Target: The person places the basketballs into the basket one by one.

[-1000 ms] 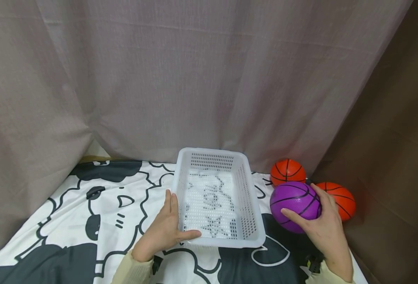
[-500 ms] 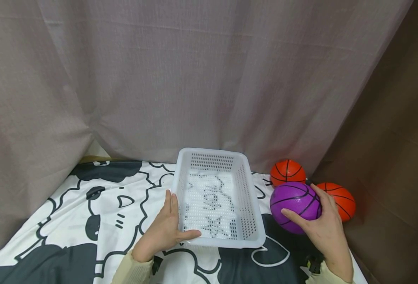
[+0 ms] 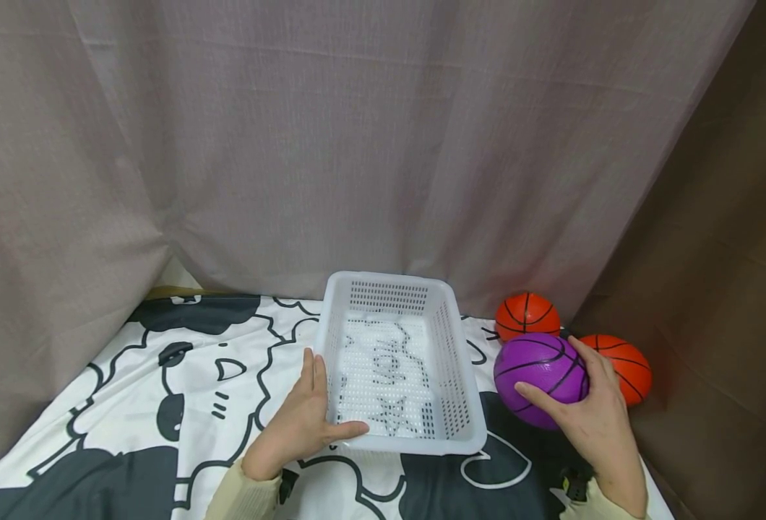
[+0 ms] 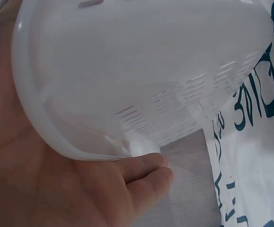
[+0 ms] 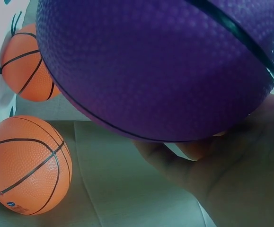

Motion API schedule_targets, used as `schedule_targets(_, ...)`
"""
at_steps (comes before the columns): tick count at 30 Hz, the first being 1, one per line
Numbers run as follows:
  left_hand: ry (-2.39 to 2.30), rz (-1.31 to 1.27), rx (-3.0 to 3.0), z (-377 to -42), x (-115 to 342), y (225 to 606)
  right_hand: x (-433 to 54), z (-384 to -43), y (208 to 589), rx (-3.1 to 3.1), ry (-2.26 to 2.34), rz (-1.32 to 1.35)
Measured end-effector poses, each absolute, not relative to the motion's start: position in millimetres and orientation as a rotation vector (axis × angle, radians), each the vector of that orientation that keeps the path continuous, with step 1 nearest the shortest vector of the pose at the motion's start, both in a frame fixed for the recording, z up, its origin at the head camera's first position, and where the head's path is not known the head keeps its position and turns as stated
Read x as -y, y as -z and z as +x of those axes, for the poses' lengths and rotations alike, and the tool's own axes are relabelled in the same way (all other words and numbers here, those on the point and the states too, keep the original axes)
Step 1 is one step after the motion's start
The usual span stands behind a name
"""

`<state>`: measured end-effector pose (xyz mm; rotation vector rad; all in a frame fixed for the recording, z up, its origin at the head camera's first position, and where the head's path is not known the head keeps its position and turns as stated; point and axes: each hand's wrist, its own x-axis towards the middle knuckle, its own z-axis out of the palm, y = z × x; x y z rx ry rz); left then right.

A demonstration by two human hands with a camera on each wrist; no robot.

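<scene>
As the right hand [image 3: 594,419] clamps its grip on a purple ball [image 3: 539,372], the left hand [image 3: 297,422] touches a basket [image 3: 415,445].
The ball sits right of the basket, near two orange balls [image 3: 527,315]; the left hand's grip is spread.

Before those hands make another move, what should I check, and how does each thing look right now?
1. Right grip curled round purple ball: ok.
2. Left grip touching basket: ok.
3. No ball in the basket: ok.
4. Free space round the purple ball: not ok, I'd say; the far orange ball and right orange ball sit close by.
5. Purple ball lifted off the cloth: cannot tell.
</scene>
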<state>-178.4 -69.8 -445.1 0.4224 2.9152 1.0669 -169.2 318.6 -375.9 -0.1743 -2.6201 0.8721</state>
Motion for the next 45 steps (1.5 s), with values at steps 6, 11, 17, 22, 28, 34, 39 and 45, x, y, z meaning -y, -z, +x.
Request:
schedule_targets(6,-1.072,0.423,-2.911,-178.0,69.9,445.0,-318.4,-169.5,376.1,2.618,-0.874,-0.173)
schedule_targets(11,-1.064,0.422,-2.916,-177.9,69.9,444.8,-318.2,-169.5,375.8,2.625,-0.874,-0.178)
schedule_targets(17,-1.066,0.416,-2.911,-177.5,69.9,444.5,-317.5,-168.7,375.4,2.625,-0.871,-0.178)
schedule_targets(22,-1.056,0.422,-2.914,-177.1,70.1,444.8,-316.6,-167.8,375.7,2.622,-0.874,-0.182)
schedule_targets(28,-1.037,0.426,-2.927,-177.7,70.5,445.4,-316.1,-167.7,375.5,2.618,-0.873,-0.182)
schedule_targets(34,-1.039,0.424,-2.927,-177.7,70.6,445.5,-315.9,-167.8,374.4,2.622,-0.870,-0.183)
schedule_targets(39,-1.041,0.420,-2.928,-177.9,70.2,445.0,-314.7,-167.7,373.9,2.626,-0.868,-0.188)
schedule_targets(45,-1.031,0.421,-2.929,-178.3,69.8,444.7,-313.5,-167.7,373.0,2.633,-0.875,-0.190)
